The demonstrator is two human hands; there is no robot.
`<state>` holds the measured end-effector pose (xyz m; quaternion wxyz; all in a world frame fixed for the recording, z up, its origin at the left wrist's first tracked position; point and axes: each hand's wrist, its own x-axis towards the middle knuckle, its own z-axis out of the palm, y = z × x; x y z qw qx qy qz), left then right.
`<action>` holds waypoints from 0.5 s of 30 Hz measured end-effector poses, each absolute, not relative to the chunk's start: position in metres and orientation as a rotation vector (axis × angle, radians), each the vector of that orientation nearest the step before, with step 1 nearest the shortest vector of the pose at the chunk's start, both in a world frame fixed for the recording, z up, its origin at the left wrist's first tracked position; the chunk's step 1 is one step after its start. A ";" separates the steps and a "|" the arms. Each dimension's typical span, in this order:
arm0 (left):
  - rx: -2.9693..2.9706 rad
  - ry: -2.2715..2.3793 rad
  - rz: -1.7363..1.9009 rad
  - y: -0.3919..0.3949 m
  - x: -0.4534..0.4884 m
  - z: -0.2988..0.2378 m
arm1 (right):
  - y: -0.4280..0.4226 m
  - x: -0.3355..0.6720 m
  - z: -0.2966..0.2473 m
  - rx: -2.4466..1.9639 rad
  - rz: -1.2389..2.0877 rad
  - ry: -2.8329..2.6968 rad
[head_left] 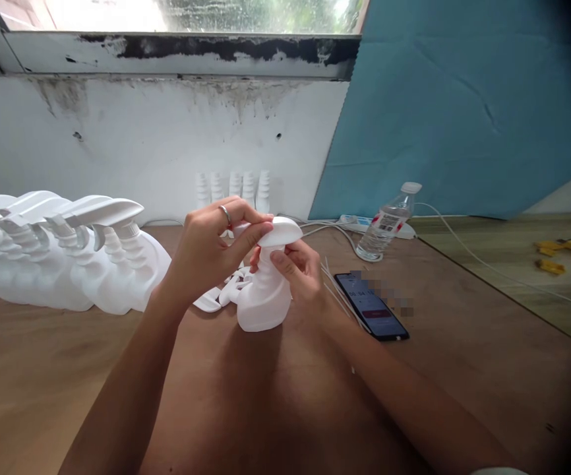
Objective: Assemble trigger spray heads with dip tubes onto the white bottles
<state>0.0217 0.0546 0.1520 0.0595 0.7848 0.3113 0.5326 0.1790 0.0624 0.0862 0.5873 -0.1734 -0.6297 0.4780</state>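
Note:
A white spray bottle (264, 305) stands on the brown table in front of me, slightly tilted. On its neck sits a white spray head (288, 231). My left hand (226, 231), with a ring on one finger, pinches the back of the spray head between thumb and fingers. The fingers of my right hand (302, 270) close round the bottle's neck just under the head, the thumb on the near side. Behind the bottle lie several loose white plastic parts (233, 287), partly hidden by the bottle and my left hand.
Several assembled white spray bottles (112, 264) line the left side. Ribbed white pieces (263, 190) stand against the back wall. On the right are a clear water bottle (387, 224), a phone (372, 307), white cables (335, 227) and yellow objects (550, 266).

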 end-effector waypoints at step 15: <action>2.290 0.922 1.483 0.053 0.017 0.154 | 0.059 0.173 0.090 -0.622 0.916 -1.442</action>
